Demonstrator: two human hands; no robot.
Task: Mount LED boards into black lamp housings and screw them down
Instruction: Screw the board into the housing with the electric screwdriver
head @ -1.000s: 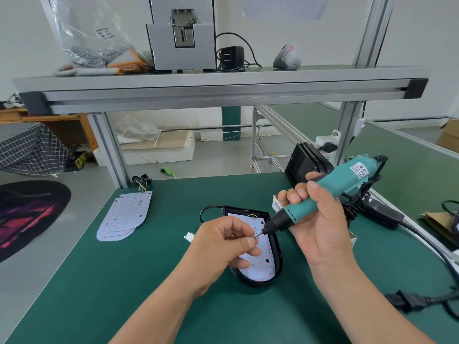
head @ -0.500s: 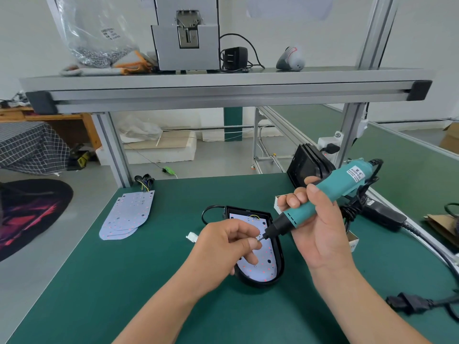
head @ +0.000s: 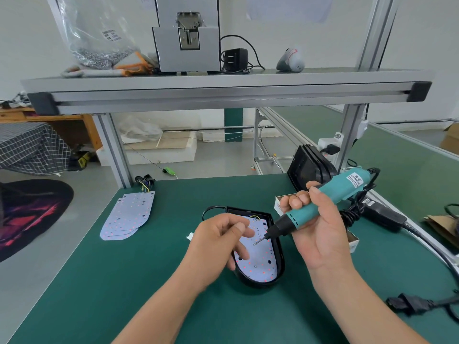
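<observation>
On the upper shelf at far left, a clear plastic bag (head: 99, 38) holds a heap of small silvery parts. Below it on the green table (head: 119, 289) lies a loose stack of spare LED boards (head: 129, 214), white and dotted red.

The left hand (head: 218, 242) hovers over the near-left edge of the black lamp housing (head: 280, 259), fingers loosely curled and thumb against the forefinger (whether it pinches anything I cannot tell).

The housing lies flat at the table's middle, rounded end toward the person. Seated inside it is an LED board (head: 260, 261), pale with red dots, with wires at its far end.

The right hand (head: 320, 234) grips a teal electric screwdriver (head: 330, 199), its bit slanting down over the board. Behind that hand sits a small open carton (head: 279, 203), contents hidden, and beyond it a stack of black housings (head: 305, 167) stands on edge.
</observation>
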